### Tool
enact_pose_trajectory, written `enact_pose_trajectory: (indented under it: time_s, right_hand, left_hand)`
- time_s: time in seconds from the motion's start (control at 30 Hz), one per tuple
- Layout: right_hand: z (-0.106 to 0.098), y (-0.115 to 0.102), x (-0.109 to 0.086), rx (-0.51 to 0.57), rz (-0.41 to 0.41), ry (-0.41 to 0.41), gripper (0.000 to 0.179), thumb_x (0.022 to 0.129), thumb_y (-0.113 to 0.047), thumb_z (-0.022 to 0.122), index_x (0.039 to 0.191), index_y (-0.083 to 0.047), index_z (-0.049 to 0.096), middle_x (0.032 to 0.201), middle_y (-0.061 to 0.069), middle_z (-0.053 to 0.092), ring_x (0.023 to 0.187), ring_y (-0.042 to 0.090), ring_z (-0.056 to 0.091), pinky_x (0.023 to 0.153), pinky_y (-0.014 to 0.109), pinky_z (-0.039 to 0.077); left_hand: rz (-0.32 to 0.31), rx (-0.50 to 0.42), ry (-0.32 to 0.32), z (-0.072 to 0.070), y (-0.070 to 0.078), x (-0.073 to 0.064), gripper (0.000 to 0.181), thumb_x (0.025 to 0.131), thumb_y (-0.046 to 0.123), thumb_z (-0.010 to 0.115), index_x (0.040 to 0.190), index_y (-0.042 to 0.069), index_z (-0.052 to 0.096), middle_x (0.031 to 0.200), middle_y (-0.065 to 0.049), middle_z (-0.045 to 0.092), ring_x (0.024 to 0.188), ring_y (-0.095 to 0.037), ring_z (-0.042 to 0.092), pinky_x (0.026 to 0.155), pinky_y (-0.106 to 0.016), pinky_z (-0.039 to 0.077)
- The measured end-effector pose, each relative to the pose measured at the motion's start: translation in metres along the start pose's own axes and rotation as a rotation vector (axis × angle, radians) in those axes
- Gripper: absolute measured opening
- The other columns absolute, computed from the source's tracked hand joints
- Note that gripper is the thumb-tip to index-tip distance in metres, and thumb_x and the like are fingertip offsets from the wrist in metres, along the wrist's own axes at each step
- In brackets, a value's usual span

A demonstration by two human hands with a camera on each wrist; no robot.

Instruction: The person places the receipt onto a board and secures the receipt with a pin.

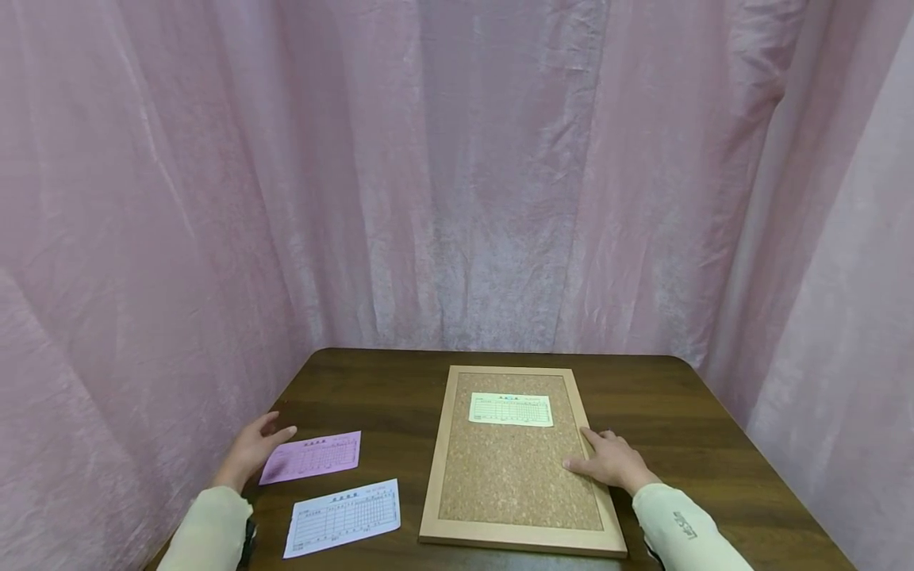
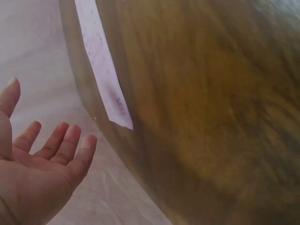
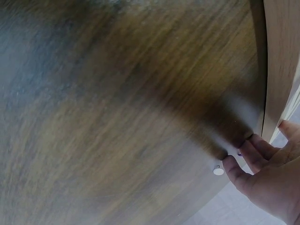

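My left hand (image 1: 250, 450) is at the table's left side with its fingers apart, beside a pink printed slip (image 1: 314, 457). In the left wrist view its palm shows bare and the slip's end (image 2: 115, 110) lies beyond the fingertips. A framed corkboard (image 1: 517, 484) lies flat, with a green printed slip (image 1: 510, 409) on its upper part. My right hand (image 1: 607, 460) rests over the board's right edge, thumb reaching onto the cork. In the right wrist view, other fingertips touch down beside the frame (image 3: 283, 56), near a small white-headed pin (image 3: 218, 170).
A white printed slip (image 1: 344, 519) lies near the front, between the pink slip and the corkboard. The brown wooden table (image 1: 385, 381) has rounded far corners. Pink velvety curtains (image 1: 493, 174) hang close behind it and along both sides.
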State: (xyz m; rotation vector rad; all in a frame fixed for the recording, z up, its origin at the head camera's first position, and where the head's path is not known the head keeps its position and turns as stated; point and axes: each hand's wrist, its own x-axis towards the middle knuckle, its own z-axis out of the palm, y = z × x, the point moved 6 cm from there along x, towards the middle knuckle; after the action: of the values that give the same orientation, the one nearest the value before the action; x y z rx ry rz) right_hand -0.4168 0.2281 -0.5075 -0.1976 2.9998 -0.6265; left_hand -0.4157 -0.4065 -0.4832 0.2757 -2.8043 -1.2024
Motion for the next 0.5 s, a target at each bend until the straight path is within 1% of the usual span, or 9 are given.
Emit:
enact_pose_trajectory:
  time_s: [0.3, 0.5]
  right_hand:
    - [0.000, 0.001, -0.001, -0.002, -0.007, 0.006, 0.093, 0.083, -0.064, 0.067, 0.148, -0.001, 0.043, 0.137, 0.038, 0.044, 0.124, 0.059, 0.042, 0.091, 0.071, 0.039]
    - [0.000, 0.000, 0.000, 0.003, -0.014, 0.007, 0.093, 0.084, -0.063, 0.068, 0.147, 0.000, 0.043, 0.137, 0.040, 0.043, 0.124, 0.060, 0.041, 0.091, 0.071, 0.039]
  left_hand:
    - [-0.075, -0.042, 0.014, 0.000, -0.017, 0.001, 0.087, 0.096, 0.039, 0.065, 0.150, -0.012, 0.021, 0.147, -0.042, 0.025, 0.136, -0.056, 0.026, 0.109, -0.063, 0.026]
    - [-0.070, -0.049, 0.017, 0.000, -0.023, -0.001, 0.085, 0.096, 0.037, 0.064, 0.149, -0.014, 0.022, 0.145, -0.044, 0.027, 0.134, -0.057, 0.028, 0.109, -0.062, 0.027]
